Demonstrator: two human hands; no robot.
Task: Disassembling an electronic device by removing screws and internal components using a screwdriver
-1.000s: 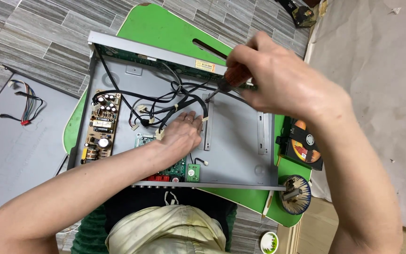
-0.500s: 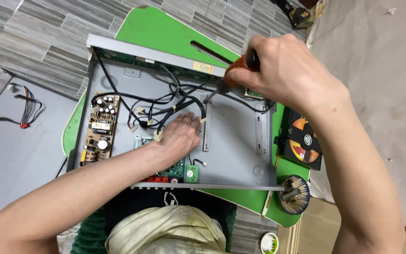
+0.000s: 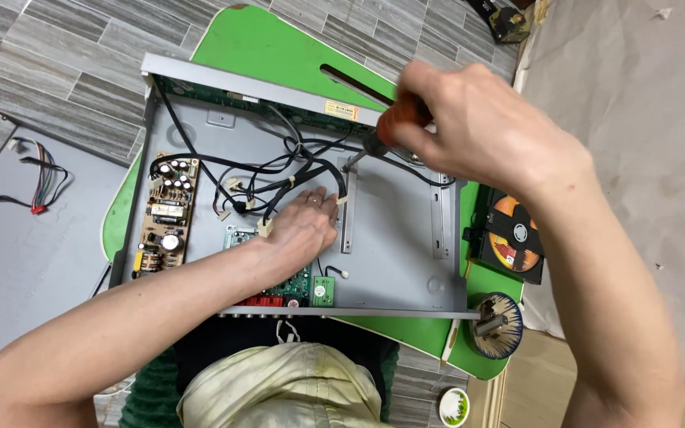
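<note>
An open grey metal case [image 3: 390, 261] lies on a green board [image 3: 279, 47] set on a tiled floor [image 3: 49, 71], seen from straight above. The right hand [image 3: 477, 131] comes in from three o'clock and is closed around the orange handle of a screwdriver [image 3: 386, 131], whose dark shaft slants down toward seven o'clock so that its tip meets the case floor at the top of a narrow metal rail [image 3: 347, 214] near the middle. The left hand [image 3: 303, 226] reaches in from seven o'clock and lies palm down on the case floor, fingers loosely spread and flat rather than gripping, its fingertips touching that same rail and some of the black cables [image 3: 279, 170] that loop across the upper middle of the case. At nine o'clock inside the case sits a tan circuit board [image 3: 166, 214] with dark round parts, and just below the left hand, toward six o'clock, a green circuit board [image 3: 295, 284] shows partly from under the wrist. Outside the case, at three o'clock, a black disc drive [image 3: 513, 234] holds an orange disc (only partly in view), and at nine o'clock a small bundle of coloured wires [image 3: 41, 178] lies on a grey panel [image 3: 17, 269].
</note>
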